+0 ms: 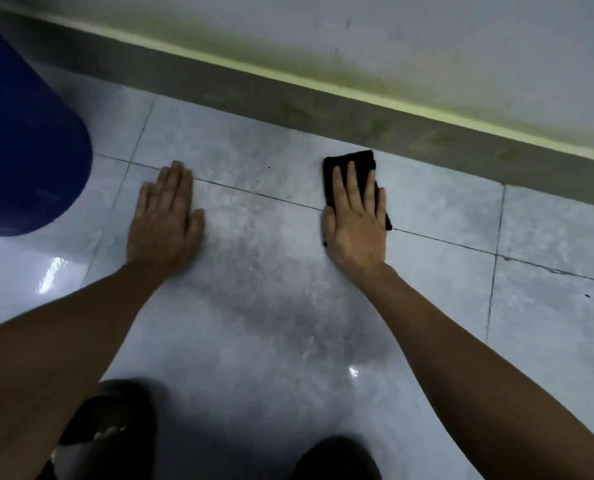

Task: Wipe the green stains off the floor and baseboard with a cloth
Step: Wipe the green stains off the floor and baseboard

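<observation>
Two hands down: the right hand (356, 220) presses one black cloth (352, 164) flat-fingered on the floor (271, 289). The left hand (165, 223) lies open on bare tile, and several green stains (434, 140) mark the baseboard (219, 95).

Blue barrel (25, 140) at far left; dark sandals (115, 417) at bottom edge.

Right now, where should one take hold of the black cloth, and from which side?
Pinch the far edge of the black cloth, coming from the baseboard side. It lies flat on the floor under the right hand, and only that end shows uncovered.
</observation>
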